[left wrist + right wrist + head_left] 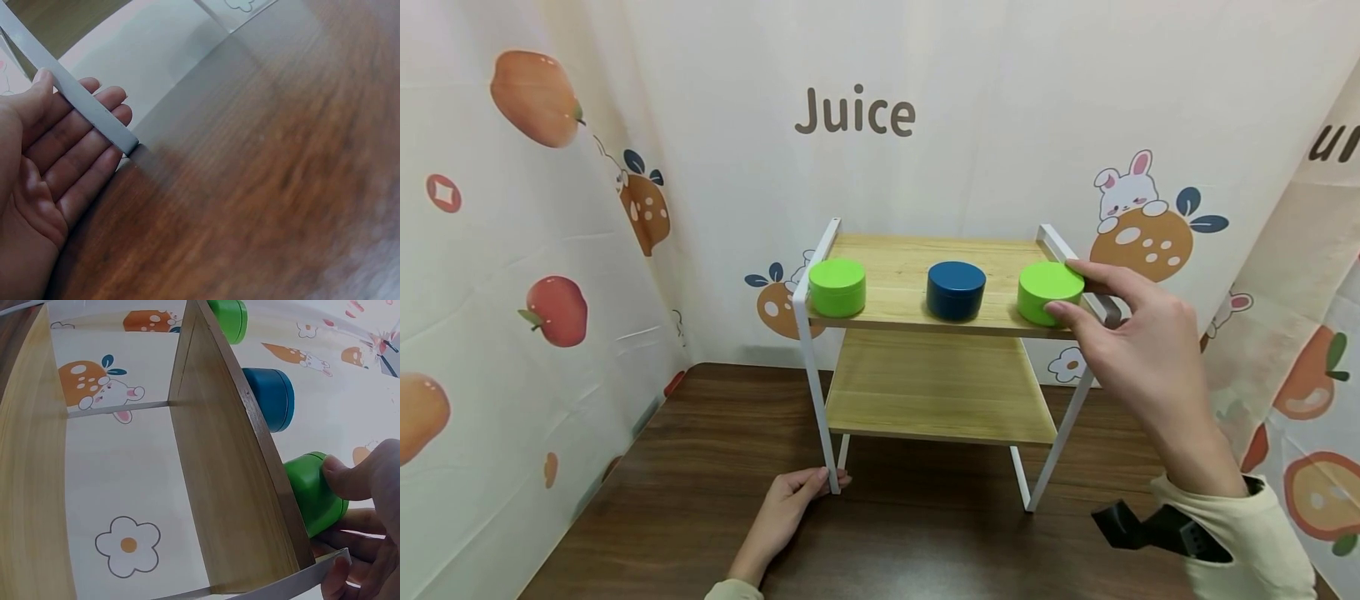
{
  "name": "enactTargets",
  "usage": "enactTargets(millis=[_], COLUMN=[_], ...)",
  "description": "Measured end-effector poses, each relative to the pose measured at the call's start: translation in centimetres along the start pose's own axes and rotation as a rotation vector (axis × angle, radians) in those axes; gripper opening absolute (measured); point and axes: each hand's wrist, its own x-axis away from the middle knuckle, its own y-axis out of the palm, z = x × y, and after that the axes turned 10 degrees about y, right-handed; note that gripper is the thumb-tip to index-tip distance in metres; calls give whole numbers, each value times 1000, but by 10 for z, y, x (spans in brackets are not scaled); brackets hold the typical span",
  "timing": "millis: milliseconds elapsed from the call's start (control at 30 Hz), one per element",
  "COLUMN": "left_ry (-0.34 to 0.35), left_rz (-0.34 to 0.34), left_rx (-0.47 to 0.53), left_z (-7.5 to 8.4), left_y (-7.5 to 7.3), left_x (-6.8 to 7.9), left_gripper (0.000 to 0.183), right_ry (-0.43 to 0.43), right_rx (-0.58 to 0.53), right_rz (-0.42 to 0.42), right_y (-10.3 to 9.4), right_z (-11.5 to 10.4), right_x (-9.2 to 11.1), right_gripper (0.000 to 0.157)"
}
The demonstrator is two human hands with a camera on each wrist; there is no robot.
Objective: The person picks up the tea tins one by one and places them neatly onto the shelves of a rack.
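A two-tier shelf (940, 383) with pale wood boards and white metal legs stands on the dark wooden table. Three round lidded tins line the front of its top board: a green tin (837, 288) at the left, a dark blue tin (955, 292) in the middle and another green tin (1048, 293) at the right. My right hand (1150, 350) pinches this right green tin between thumb and fingers; in the right wrist view it sits at the board's edge. Down at the table, my left hand (786, 508) holds the shelf's front left leg (81, 94), thumb on one side and fingers behind.
A pale curtain (955, 125) printed with fruit, rabbits and the word Juice hangs behind the shelf and along both sides. The lower board has nothing on it. Dark table surface (925, 542) extends in front of the shelf. A black strap (1165, 531) is around the right sleeve.
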Motion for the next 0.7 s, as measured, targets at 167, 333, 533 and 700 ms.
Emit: enactTargets(millis=[167,333,533,700], left_ry=[6,1,2,3], left_rz=[-6,0,-1,-4], left_rx=[3,10,-4,-9], left_z=[-1,-1,-1,-1], left_y=[0,0,0,0], left_x=[0,0,0,0], left_gripper=[38,38,38,39], right_ry=[-10,-15,-15,-19], right_rx=[4,6,2,-4], right_rz=[-7,-17,-26,-23], right_y=[-1,-1,1,1], right_z=[0,0,1,2], right_x=[0,-1,-1,0], right_gripper=[45,45,48,48])
